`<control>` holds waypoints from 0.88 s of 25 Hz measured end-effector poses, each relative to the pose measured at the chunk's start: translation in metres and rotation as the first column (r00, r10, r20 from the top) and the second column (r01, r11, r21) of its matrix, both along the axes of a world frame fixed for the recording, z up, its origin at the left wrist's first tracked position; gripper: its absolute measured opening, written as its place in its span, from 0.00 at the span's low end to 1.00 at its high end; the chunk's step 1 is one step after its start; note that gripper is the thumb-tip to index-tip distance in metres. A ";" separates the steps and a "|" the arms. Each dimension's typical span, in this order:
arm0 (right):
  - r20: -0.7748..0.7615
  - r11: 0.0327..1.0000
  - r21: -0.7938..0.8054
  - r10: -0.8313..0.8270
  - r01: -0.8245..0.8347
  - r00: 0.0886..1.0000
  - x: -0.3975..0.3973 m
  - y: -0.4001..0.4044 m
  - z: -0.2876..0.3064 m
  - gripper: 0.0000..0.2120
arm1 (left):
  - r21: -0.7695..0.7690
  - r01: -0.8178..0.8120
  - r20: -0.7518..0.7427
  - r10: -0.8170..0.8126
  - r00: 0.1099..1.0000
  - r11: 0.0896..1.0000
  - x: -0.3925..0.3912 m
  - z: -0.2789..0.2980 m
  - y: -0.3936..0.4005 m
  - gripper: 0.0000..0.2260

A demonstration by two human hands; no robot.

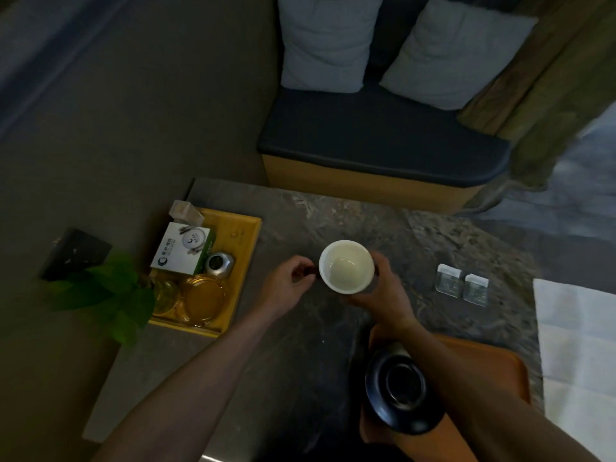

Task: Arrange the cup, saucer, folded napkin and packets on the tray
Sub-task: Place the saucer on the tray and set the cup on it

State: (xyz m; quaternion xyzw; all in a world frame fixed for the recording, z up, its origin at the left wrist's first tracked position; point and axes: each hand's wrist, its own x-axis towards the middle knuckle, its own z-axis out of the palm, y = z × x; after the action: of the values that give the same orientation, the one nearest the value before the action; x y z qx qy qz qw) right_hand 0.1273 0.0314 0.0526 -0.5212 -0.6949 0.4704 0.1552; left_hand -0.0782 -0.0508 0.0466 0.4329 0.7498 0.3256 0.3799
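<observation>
Right hand (383,291) grips cup (346,266); left hand (288,285) half-curled.

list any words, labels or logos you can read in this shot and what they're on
Nothing can be read with certainty.
White and green box on the yellow tray: a round logo and lines of print, too blurred to read.
Two clear packets on the table: white top strips, no legible print.
Cup, dark saucer: no markings visible.
</observation>
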 end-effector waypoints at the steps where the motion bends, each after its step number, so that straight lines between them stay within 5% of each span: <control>1: -0.012 1.000 0.010 -0.013 0.013 1.000 0.010 -0.006 0.003 0.44 | 0.002 0.011 0.000 -0.011 1.000 1.000 0.008 0.002 -0.002 0.08; 8: -0.071 0.993 0.047 -0.109 0.112 0.992 0.080 -0.049 0.015 0.41 | 0.007 0.121 0.036 -0.121 0.992 0.993 0.065 0.008 -0.017 0.09; 22: 0.063 0.978 0.074 -0.198 0.193 0.978 0.178 -0.128 0.000 0.43 | -0.034 0.307 0.022 -0.306 0.952 0.951 0.146 -0.001 -0.059 0.10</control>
State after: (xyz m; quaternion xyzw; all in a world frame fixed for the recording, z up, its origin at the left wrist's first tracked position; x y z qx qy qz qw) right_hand 0.3051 -0.0961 0.0530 -0.5976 -0.6608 0.4106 0.1939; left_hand 0.0681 -0.1102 0.0454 0.5343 0.6764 0.2524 0.4398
